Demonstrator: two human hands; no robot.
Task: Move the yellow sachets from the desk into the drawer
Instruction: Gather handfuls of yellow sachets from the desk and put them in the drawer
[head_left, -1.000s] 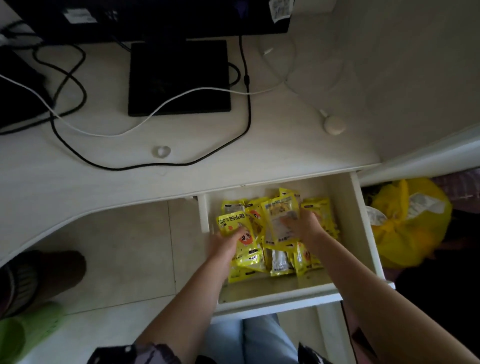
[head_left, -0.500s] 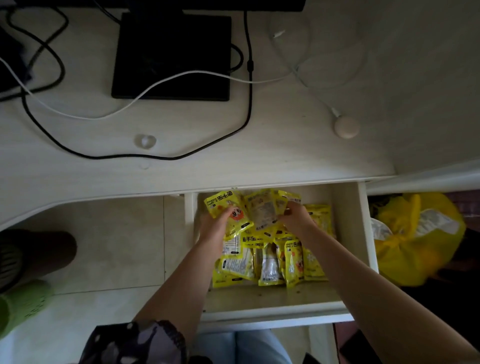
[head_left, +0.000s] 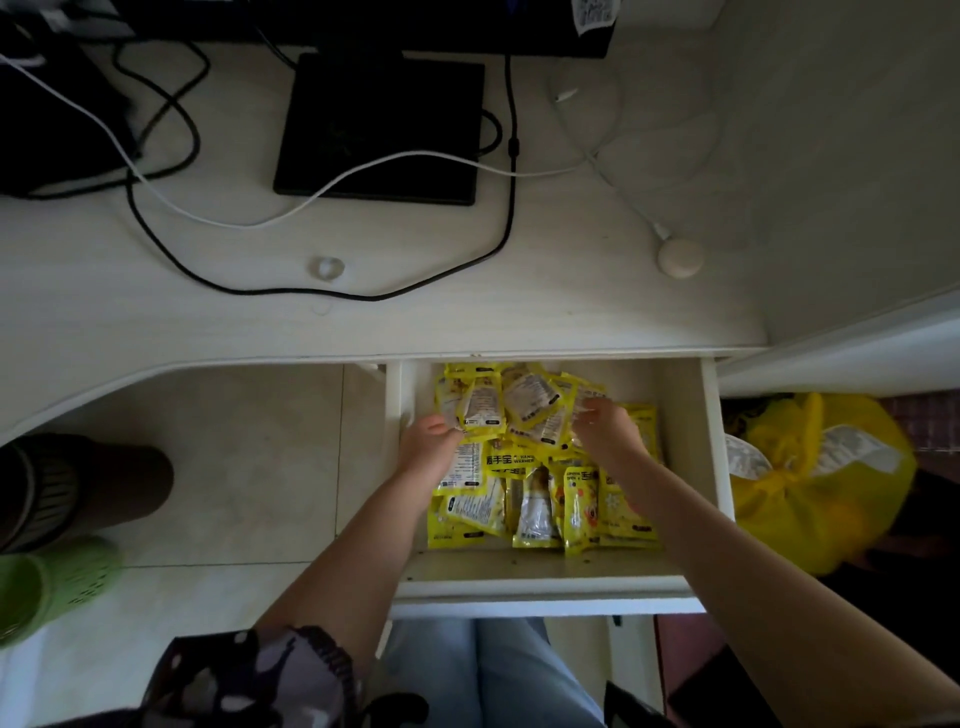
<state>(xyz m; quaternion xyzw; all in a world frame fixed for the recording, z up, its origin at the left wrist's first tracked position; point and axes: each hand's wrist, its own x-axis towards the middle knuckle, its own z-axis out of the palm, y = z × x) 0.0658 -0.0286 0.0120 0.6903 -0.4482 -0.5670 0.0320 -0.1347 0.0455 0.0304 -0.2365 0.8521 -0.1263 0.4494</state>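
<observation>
- The yellow sachets (head_left: 524, 467) are lying in a loose heap inside the open drawer (head_left: 685, 467), some overlapping, the far ones reaching back under the desk's front edge.
- The left hand (head_left: 428, 447) is reaching into the left side of the drawer, its fingers curled and pinching the lower corner of a sachet in the upper bunch.
- The right hand (head_left: 608, 431) is pressing on the right side of the same bunch, fingers bent over the sachets' edges and gripping them.
- Both forearms are stretching in from the near edge of the view; a patterned sleeve (head_left: 249, 675) is showing at the left elbow.
- The desk (head_left: 571, 312) is carrying a black monitor base (head_left: 379, 124), a black cable (head_left: 509, 218), a white cable (head_left: 218, 218) and a small round white puck (head_left: 679, 257).
- A yellow bag (head_left: 815, 493) is sitting on the floor just right of the drawer.
</observation>
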